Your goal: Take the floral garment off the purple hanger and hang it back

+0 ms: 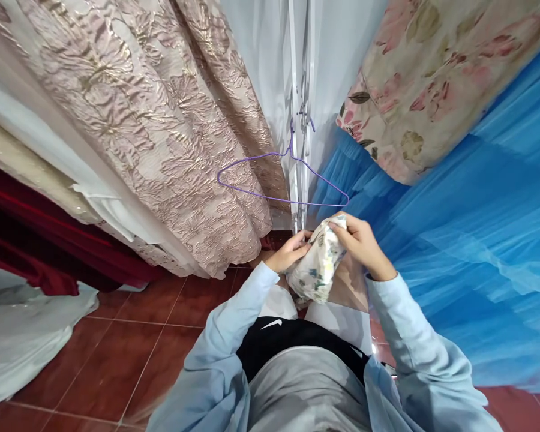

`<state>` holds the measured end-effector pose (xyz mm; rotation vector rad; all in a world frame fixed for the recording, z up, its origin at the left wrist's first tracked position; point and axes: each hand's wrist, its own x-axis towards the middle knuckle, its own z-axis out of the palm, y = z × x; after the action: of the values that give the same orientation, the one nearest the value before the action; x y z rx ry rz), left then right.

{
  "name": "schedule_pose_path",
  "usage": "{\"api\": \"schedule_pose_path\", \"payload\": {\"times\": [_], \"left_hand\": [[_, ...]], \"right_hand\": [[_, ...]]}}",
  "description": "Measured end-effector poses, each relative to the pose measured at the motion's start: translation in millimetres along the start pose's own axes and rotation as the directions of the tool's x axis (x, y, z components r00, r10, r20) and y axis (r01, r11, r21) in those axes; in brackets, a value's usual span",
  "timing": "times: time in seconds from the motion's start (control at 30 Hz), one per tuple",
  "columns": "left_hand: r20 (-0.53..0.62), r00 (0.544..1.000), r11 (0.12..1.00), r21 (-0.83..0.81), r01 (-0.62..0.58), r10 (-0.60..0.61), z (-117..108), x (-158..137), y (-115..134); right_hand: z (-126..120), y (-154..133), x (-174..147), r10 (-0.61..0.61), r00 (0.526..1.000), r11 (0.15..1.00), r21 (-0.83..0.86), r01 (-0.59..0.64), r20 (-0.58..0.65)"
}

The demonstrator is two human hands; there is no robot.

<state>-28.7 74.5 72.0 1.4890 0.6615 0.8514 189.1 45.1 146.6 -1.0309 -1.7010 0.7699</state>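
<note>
In front of my lap hangs a white floral cloth [318,270], bunched and gathered at its top; I cannot make out what kind of garment it is. My left hand [289,252] grips its left edge with curled fingers. At the upper right corner of the cloth, my right hand [359,239] pinches the fabric between thumb and fingers. Just beyond both hands, a thin purple wire hanger [261,197] hangs bare by its hook.
White metal poles [299,72] stand behind the hanger. A pink-gold embossed fabric [162,120] drapes on the left, beside dark red cloth [40,240]. To the right hang a floral fabric [436,90] and blue tulle [486,240]. Red tiles [148,348] cover the floor.
</note>
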Motion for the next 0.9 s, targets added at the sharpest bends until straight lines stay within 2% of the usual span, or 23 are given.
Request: {"api": "schedule_pose_path", "payload": {"times": [0.13, 0.23, 0.3, 0.43, 0.57, 0.67, 0.73, 0.83, 0.9], "left_hand": [[-0.095, 0.994, 0.978, 0.201, 0.062, -0.044, -20, -9, -4], [-0.107, 0.994, 0.905, 0.422, 0.052, -0.007, -38, -13, 9], [-0.096, 0.995, 0.841, 0.54, 0.029, 0.027, -44, -15, 20], [-0.156, 0.982, 0.734, 0.678, 0.025, 0.11, -47, -19, 33], [-0.24, 0.96, 0.713, 0.698, 0.07, 0.141, -66, -31, 41], [-0.281, 0.942, 0.669, 0.738, 0.09, 0.183, -103, -41, 49], [-0.279, 0.937, 0.58, 0.807, 0.109, 0.212, -135, -44, 56], [-0.298, 0.928, 0.403, 0.895, 0.191, 0.222, -180, -37, 65], [-0.302, 0.93, 0.314, 0.922, 0.228, 0.208, -202, -26, 73]], "right_hand": [[-46, 31, 23, -0.089, 0.976, 0.978, -0.204, 0.047, -0.201], [-63, 63, 53, -0.095, 0.944, 0.984, -0.172, 0.042, -0.316], [-64, 78, 78, -0.055, 0.936, 0.995, -0.093, 0.024, -0.347], [-41, 80, 127, 0.087, 0.96, 0.992, 0.111, -0.059, -0.265], [-11, 57, 158, 0.18, 0.978, 0.97, 0.186, -0.158, -0.106], [-1, 44, 166, 0.094, 0.992, 0.991, 0.105, -0.085, -0.083], [-1, 41, 165, 0.034, 0.995, 0.999, 0.04, -0.03, -0.09], [-8, 43, 160, 0.064, 0.995, 0.998, 0.003, -0.064, -0.07], [-13, 45, 158, 0.112, 0.993, 0.994, 0.004, -0.112, -0.032]]}}
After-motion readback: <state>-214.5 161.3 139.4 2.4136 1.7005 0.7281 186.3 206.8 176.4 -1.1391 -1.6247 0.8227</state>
